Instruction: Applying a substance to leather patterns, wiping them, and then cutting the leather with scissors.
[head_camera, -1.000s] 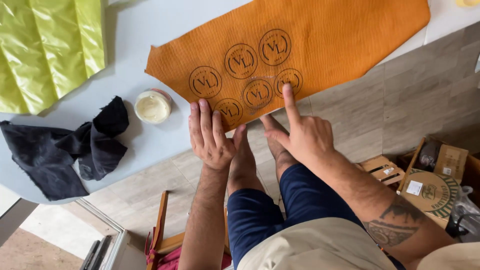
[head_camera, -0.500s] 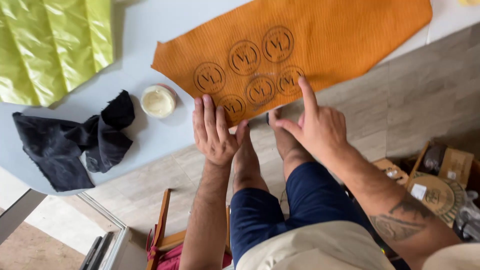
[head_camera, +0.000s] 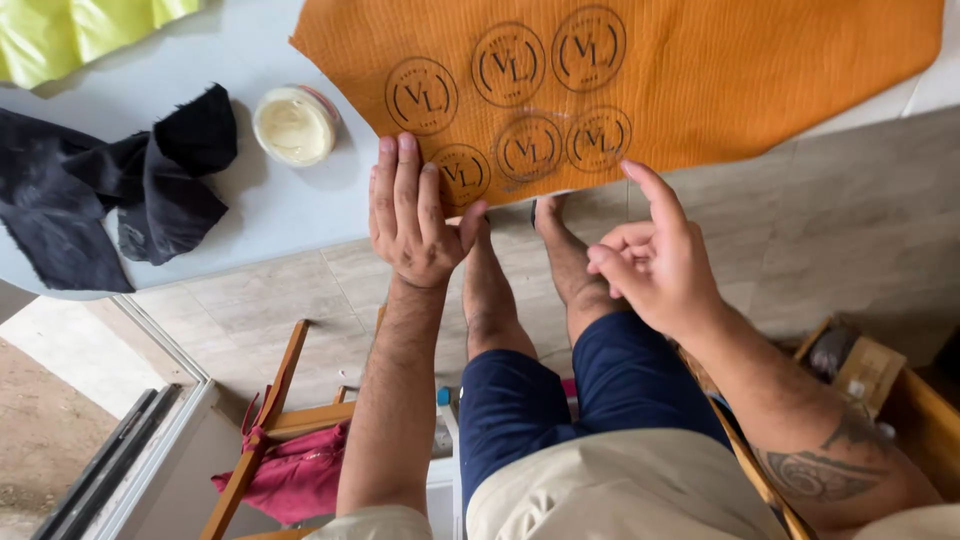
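The big sheet of ribbed orange leather (head_camera: 700, 90) lies flat on the pale grey round table (head_camera: 290, 215), its near edge right at the table's rim, with seven round stamped emblems (head_camera: 510, 65) clustered near that edge. The left hand (head_camera: 415, 215) is spread flat, fingers together, pressing down on the leather's near edge just beside the lowest emblem. The right hand (head_camera: 650, 260) hangs just off the table, holding nothing, index finger out toward the leather's edge and the other fingers loosely curled. Left of that sits a small open round tin of cream-coloured paste (head_camera: 293, 125), next to a crumpled black cloth (head_camera: 120, 195). A yellow-green sheet (head_camera: 80, 30) peeks in at the far corner.
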